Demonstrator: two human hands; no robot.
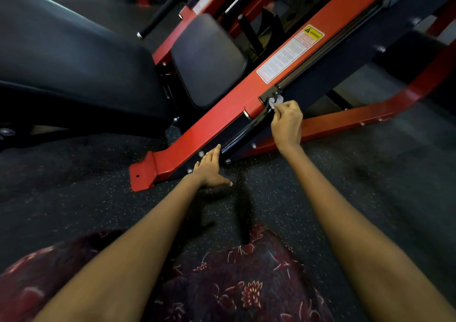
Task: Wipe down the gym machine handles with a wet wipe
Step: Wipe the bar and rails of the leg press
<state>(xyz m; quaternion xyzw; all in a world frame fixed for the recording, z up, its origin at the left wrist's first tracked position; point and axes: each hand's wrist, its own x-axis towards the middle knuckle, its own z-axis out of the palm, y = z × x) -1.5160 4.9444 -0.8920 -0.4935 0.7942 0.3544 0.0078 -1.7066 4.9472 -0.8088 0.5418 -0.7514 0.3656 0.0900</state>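
Observation:
A black glossy handle bar (243, 133) runs diagonally along the lower side of the red machine frame (214, 124). My right hand (287, 124) pinches a small crumpled white wet wipe (275, 100) and holds it against the bar's upper end, by a black bracket. My left hand (209, 167) is flat with straight fingers, its fingertips at the bar's lower end near the frame's bolts, thumb spread out over the floor.
A black padded seat (207, 60) and a large black backrest (69, 58) lie left of the frame. A white and yellow warning label (288, 54) sits on the red beam. Another red frame leg (357, 114) runs right. Speckled dark rubber floor (74, 198) lies below.

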